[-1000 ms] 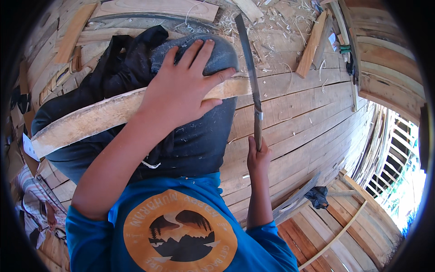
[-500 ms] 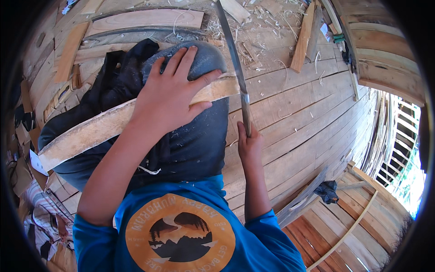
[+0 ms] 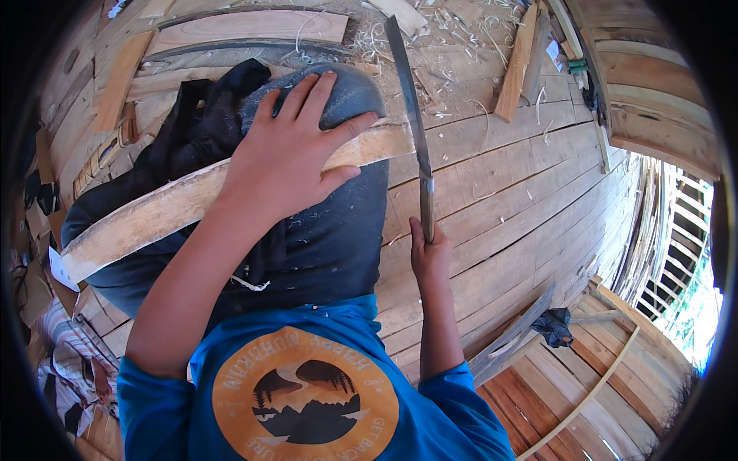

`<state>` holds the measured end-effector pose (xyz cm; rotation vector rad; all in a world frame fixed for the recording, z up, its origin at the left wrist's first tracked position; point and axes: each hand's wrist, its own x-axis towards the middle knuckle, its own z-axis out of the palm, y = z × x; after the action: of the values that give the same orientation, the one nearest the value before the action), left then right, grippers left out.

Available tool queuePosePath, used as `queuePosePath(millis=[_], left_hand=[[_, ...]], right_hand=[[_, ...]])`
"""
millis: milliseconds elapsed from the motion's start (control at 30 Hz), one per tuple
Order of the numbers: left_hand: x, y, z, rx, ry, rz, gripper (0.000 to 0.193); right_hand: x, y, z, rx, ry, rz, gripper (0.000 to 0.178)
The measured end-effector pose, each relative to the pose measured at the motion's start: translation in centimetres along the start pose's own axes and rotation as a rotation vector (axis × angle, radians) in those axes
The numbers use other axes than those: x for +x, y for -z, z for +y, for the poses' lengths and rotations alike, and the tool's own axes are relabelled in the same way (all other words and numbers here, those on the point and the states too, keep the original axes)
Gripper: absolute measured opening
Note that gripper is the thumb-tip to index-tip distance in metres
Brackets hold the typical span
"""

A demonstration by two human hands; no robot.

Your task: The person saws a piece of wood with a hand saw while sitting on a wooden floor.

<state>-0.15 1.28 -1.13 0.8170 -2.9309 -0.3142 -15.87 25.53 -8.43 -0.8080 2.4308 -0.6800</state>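
A curved strip of pale wood (image 3: 161,211) lies slantwise across my lap, its right end past my thigh. My left hand (image 3: 296,150) presses it down with spread fingers, thumb on the near side, so part of the strip is hidden under the palm. In my right hand (image 3: 432,252) is a long machete (image 3: 410,88), gripped by its narrow metal handle, with the blade pointing away from me. The blade stands upright in view beside the strip's right end; whether the two touch I cannot tell.
Wood shavings (image 3: 461,46) litter the plank floor (image 3: 492,200) ahead. Loose boards (image 3: 254,31) lie at the far left, another board (image 3: 516,73) at the far right. A wooden panel (image 3: 653,84) stands at the right, with a black plastic bag (image 3: 553,326) nearer.
The machete has shifted slightly right and toward me along with my right hand. The strip's right end sits a little further right. My left hand has hardly moved.
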Motion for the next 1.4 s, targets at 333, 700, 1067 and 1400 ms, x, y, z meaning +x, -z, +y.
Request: queuePosePath(millis=[333,700,1067,1400], left_hand=[[-0.3,-0.6,-0.2,-0.014,-0.004,0.032,0.056],[-0.3,-0.8,-0.6,-0.036,-0.006,0.081,0.055],[-0.2,-0.9,-0.4,-0.041,-0.008,0.083,0.053],[-0.3,-0.9,-0.4,-0.024,-0.011,0.087,0.056]], right_hand=[[-2.2,2.9,0.6,-0.142,-0.024,-0.054,0.03],[0.1,0.4,-2.4,-0.086,0.045,-0.012,0.033],[-1.6,1.0,-1.9,0.125,0.036,0.054,0.036],[-3.8,2.0,0.8,-0.088,0.015,0.011,0.029]])
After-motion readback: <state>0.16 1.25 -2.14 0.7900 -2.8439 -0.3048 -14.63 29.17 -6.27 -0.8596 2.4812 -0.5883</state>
